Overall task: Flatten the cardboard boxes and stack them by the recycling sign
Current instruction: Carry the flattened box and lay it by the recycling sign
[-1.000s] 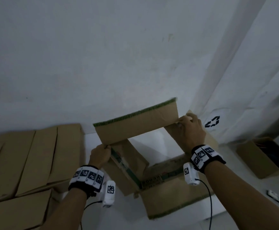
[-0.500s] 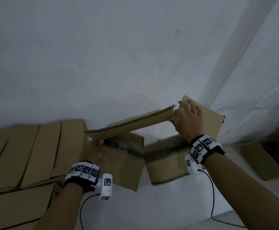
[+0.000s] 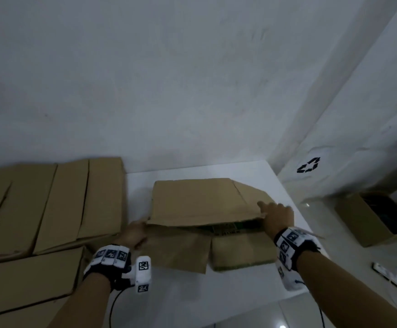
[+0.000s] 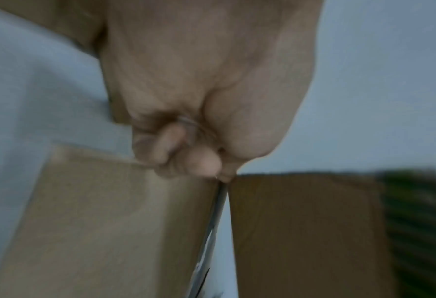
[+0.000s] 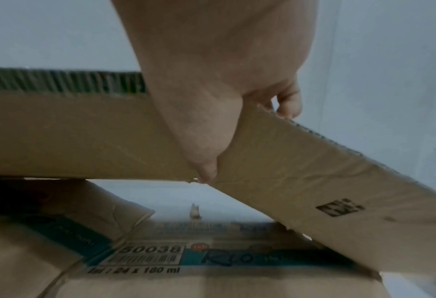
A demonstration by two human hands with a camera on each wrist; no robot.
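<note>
A brown cardboard box point(image 3: 192, 200) with green printing lies almost flat on the white table point(image 3: 192, 301), its top panel still slightly raised at the front. My left hand point(image 3: 134, 234) grips its left edge; in the left wrist view the curled fingers point(image 4: 199, 161) pinch a cardboard corner point(image 4: 109, 221). My right hand point(image 3: 276, 215) holds the right corner, fingers over the top panel. In the right wrist view the thumb point(image 5: 206, 153) presses under that panel point(image 5: 71, 131), above the printed lower side point(image 5: 150, 256). The recycling sign point(image 3: 308, 165) is on the wall at the right.
Several flattened cardboard sheets point(image 3: 51, 209) lie to the left, overlapping. An open cardboard box point(image 3: 377, 216) with dark contents sits low at the right, beyond the table edge. A white corded item point(image 3: 386, 273) lies near it. Walls close off the back and right.
The box was held up as an open tube; it has folded down onto the table, nearly flat. Both hands have come down with it, keeping their holds on its two ends.
</note>
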